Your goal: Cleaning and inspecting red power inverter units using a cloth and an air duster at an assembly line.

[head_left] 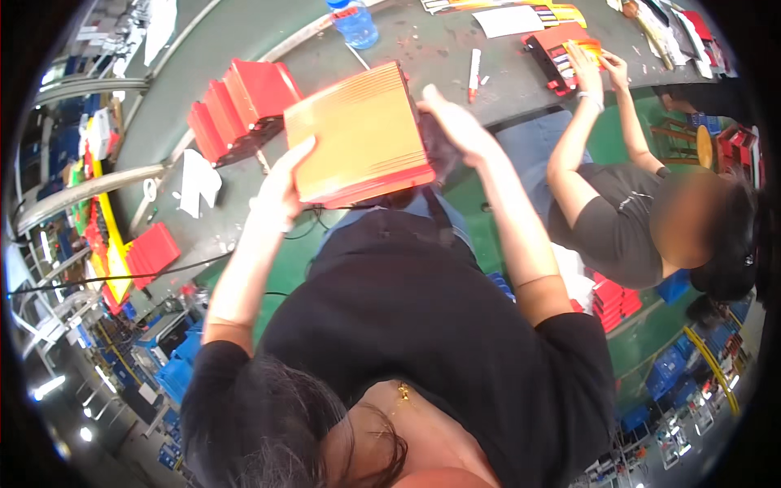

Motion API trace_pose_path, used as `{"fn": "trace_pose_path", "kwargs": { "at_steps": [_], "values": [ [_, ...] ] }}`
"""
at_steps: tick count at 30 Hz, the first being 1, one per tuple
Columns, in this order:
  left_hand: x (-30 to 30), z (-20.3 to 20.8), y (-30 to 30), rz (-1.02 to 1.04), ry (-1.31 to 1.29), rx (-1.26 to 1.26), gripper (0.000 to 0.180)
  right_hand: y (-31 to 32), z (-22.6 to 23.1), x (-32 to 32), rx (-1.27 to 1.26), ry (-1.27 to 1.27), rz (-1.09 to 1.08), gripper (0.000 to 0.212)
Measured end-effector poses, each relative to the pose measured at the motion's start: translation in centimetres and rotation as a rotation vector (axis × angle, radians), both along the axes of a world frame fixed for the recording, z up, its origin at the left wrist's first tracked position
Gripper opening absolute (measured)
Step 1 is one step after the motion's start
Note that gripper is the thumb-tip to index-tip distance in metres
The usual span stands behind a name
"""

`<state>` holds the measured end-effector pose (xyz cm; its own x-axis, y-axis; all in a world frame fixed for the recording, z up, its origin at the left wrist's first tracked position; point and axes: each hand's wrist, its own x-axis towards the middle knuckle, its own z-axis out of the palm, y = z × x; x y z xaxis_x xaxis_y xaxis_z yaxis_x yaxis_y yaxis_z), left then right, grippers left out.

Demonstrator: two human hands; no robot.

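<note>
A red metal case (358, 134) with fine ridges across its broad face is tilted up in front of my body, over the table's near edge. My left hand (282, 180) grips its lower left side, thumb on the ridged face. To the right of the case is my right hand (460, 130), its visible fingers stretched out and apart from the red face. A dark, blurred patch (439, 150) lies between that hand and the case; what it is I cannot make out. Left of the case, several red finned cases (244, 106) stand together on the table.
The green-grey table (423, 49) carries a blue-tinted water bottle (355, 26), a white marker (473, 73) and white paper scraps (198, 183). At right, a co-worker (622, 203) handles another red case (553, 53) with an orange label. A cable (122, 281) runs across the left.
</note>
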<state>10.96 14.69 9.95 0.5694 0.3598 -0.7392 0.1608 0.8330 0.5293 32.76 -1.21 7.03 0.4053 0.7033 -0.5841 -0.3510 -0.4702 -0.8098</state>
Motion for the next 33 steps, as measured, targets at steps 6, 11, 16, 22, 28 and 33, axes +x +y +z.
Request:
{"fn": "trace_pose_path", "kwargs": {
  "at_steps": [6, 11, 16, 22, 28, 33],
  "values": [
    [-3.5, -2.7, -0.5, 0.164, -0.139, 0.001, 0.057, -2.4, -13.7, 12.1, -0.524, -0.879, 0.067, 0.058],
    [-7.2, -2.3, -1.6, 0.266, -0.253, -0.043, 0.059, 0.2, -14.8, 12.2, -0.62, -1.064, 0.276, 0.051],
    [-9.1, -2.0, -3.7, 0.332, -0.209, 0.116, 0.061, 2.6, -14.7, 12.4, -0.598, -1.037, 0.358, 0.038],
    [-7.9, 1.3, -5.1, 0.246, -0.206, 0.439, 0.072, 8.7, -14.7, 10.7, -0.401, -0.99, 0.486, 0.045],
    [-6.0, 5.1, -5.1, 0.102, -0.145, 0.702, 0.084, 11.3, -14.0, 9.6, -0.171, -1.029, 0.381, 0.049],
    [-4.0, 5.5, -4.5, -0.033, -0.144, 0.751, 0.081, 7.2, -14.6, 9.2, 0.078, -0.626, -0.003, 0.041]
  ]
}}
